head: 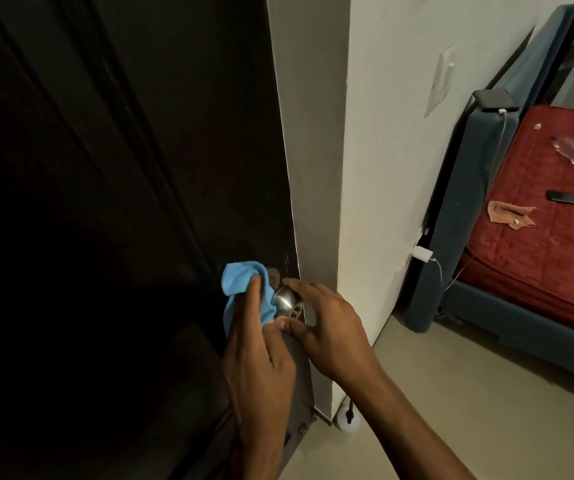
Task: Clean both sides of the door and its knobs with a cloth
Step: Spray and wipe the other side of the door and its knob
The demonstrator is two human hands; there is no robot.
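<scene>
I see my left hand [258,355] pinching the blue cloth [244,289] against the metal knob [287,301]; my right hand [327,323] curls around the knob.

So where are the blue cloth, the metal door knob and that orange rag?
blue cloth [240,277]: head view, bunched upper fold.
door knob [285,300]: head view, rounded metal side.
orange rag [510,213]: head view, its middle.

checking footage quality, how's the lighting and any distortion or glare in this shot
Head view: very uneven light, the dark door nearly black with its panels barely readable, while the wall and red bed are well lit; a small highlight glints on the metal knob beside the blue cloth; wide-angle bending curves the door edge; the left hand and right hand look sharp.
</scene>
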